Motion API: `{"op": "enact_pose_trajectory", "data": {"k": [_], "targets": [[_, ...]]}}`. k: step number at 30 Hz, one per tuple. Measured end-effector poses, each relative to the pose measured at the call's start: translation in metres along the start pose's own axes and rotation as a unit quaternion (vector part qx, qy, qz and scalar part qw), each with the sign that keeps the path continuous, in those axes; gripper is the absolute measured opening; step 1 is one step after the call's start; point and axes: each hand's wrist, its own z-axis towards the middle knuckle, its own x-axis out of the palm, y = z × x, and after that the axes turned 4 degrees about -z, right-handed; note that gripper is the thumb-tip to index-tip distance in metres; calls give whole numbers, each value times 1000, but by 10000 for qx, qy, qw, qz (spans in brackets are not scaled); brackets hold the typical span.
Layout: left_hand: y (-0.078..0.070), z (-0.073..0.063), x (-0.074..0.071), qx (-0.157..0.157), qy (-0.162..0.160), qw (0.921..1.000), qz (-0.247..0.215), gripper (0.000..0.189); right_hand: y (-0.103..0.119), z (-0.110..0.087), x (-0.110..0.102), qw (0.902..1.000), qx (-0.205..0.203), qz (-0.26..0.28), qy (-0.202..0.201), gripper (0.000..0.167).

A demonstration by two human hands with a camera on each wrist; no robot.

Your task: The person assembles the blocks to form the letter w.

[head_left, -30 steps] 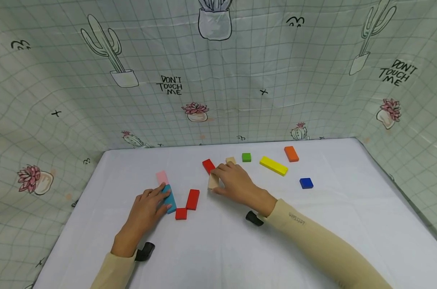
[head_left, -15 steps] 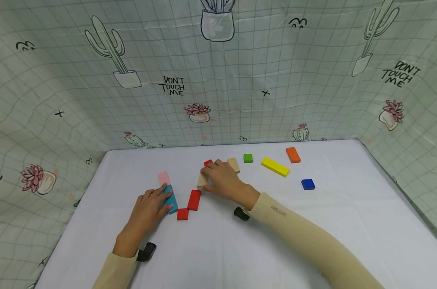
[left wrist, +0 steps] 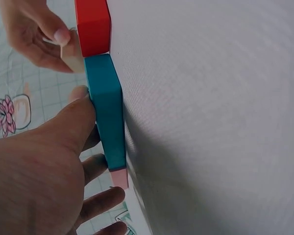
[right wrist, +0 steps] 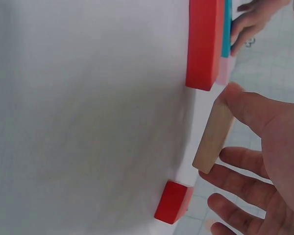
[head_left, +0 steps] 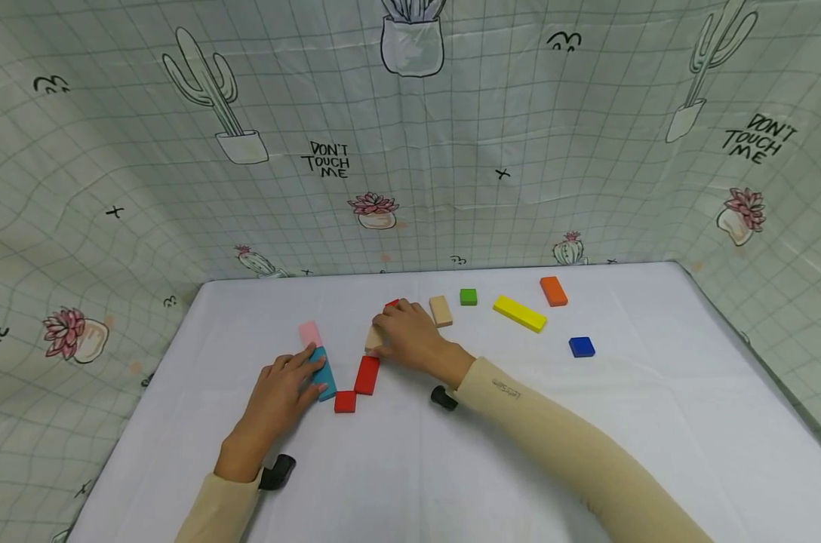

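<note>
Taking twelve o'clock as the desk's (head_left: 410, 467) far side in the head view, the right hand (head_left: 413, 339) has come toward nine o'clock with the wooden block (right wrist: 214, 137) clamped between thumb and fingers. That block now sits just beyond the twelve o'clock end of the long red block (head_left: 367, 375); I can't tell whether they touch. The second wooden block (head_left: 441, 311), partly covered by the hand a second ago, shows whole at one to two o'clock from it, while the far red block (head_left: 392, 303) is now mostly hidden. The left hand (head_left: 281, 388) stays put, fingers apart, touching the light-blue block (left wrist: 108, 110), with the pink block (head_left: 310, 333) at its eleven o'clock end.
</note>
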Motion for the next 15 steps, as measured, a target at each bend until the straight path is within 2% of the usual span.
{"op": "enact_pose_trajectory", "data": {"k": [15], "targets": [[0, -1, -1, 20, -27, 10000, 9, 53, -2, 6, 9, 9996, 68, -254, 65, 45]]}}
